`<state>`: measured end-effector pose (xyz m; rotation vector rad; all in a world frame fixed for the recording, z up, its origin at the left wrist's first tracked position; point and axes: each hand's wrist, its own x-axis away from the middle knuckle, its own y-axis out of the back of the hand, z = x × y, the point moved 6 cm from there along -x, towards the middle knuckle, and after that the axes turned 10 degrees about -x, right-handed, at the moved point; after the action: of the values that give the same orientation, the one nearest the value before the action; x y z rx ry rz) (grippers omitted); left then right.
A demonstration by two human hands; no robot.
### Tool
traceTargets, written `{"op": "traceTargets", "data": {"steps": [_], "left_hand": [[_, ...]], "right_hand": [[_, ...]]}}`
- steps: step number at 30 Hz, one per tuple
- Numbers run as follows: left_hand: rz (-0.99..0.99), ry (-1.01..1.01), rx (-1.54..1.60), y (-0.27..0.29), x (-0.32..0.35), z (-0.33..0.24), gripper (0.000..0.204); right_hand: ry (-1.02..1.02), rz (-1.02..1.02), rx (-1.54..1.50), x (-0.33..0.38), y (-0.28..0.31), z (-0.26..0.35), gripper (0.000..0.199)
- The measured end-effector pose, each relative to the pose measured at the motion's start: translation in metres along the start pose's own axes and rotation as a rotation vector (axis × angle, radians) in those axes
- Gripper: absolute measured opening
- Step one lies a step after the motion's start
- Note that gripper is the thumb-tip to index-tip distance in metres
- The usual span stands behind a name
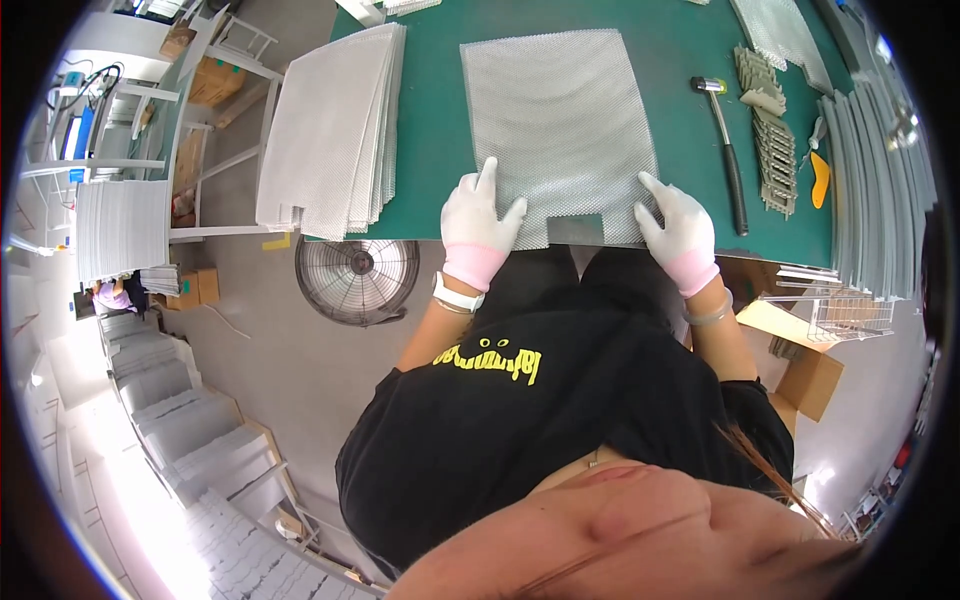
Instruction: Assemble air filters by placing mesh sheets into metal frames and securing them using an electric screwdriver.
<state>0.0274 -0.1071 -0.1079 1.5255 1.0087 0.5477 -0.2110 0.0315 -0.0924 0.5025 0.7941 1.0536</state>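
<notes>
A silvery metal mesh sheet (560,110) lies flat on the green table in front of me, with a rectangular notch in its near edge. My left hand (478,225), in a white glove with a pink cuff, rests at the sheet's near left corner. Its index finger and thumb are stretched apart, the hand open. On the opposite side, my right hand (680,230), gloved alike, touches the right edge near the corner. That hand is open too, thumb and index finger spread; its other fingers are partly hidden.
Left of the sheet lies a fanned stack of mesh sheets (325,130). A hammer (728,150), several metal brackets (775,160) and a yellow-handled tool (820,180) lie to the right, beside a row of grey panels (870,190). A round fan (358,280) stands below the table's left edge.
</notes>
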Motion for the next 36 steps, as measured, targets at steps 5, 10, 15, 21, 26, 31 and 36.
{"op": "traceTargets", "data": {"steps": [5,10,15,21,26,31,36], "left_hand": [[0.025,0.014,-0.01,-0.002,0.0,0.004,0.07],[0.026,0.011,0.004,0.003,-0.003,0.0,0.069],[0.024,0.024,0.041,0.0,-0.001,0.004,0.068],[0.048,0.051,0.038,0.007,-0.006,-0.001,0.066],[-0.008,0.003,-0.211,0.018,-0.008,0.001,0.065],[0.042,-0.111,-0.186,0.014,-0.037,0.003,0.06],[0.051,-0.138,-0.18,0.027,-0.053,-0.003,0.056]], "right_hand": [[-0.046,0.061,0.072,0.0,-0.003,0.002,0.037],[-0.082,0.105,0.129,-0.002,-0.001,0.004,0.036],[-0.068,0.107,0.099,-0.003,-0.001,0.005,0.037],[-0.104,0.165,0.199,-0.004,-0.001,0.001,0.037],[-0.169,0.341,0.361,-0.015,0.008,0.003,0.036],[0.208,0.043,0.35,-0.119,0.053,0.028,0.033],[0.693,-0.31,0.564,-0.291,0.047,0.102,0.036]]}}
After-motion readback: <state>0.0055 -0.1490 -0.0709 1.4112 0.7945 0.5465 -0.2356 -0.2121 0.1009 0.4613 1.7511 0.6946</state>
